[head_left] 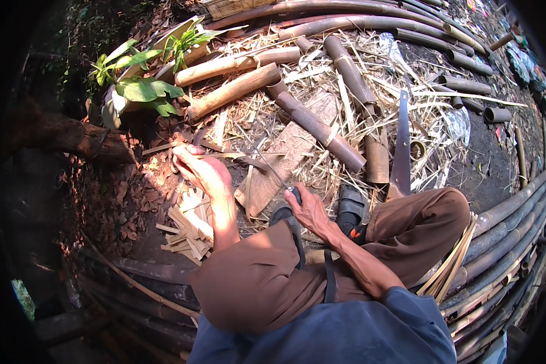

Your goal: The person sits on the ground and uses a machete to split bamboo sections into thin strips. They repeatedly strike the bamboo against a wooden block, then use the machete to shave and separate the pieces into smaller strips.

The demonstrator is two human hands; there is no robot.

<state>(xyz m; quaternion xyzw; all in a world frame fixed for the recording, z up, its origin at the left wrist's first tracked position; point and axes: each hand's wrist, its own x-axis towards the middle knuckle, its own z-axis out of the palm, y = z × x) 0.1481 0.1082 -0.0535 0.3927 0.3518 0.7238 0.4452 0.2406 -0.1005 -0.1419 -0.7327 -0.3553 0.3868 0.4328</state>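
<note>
One bamboo strip (225, 155) juts rightward from the left fingers (184, 154).

Grn plant (141, 91) is upper L w/ dry lvs (129, 203) below, clr plastic (458, 125) R.

Dark ground (490, 162) bearing bamboo tubes (239, 91), pale shavings (428, 103) (thickly strewn), wooden board (258, 195), piled slats (189, 230)

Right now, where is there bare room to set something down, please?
The barest patch is dark ground, bordered by a plastic bag, a short bamboo tube and stacked poles. It is crowded around the wooden board: shavings, bamboo tubes, and the knife in the right hand. Cut strips lie near the left hand.
</note>
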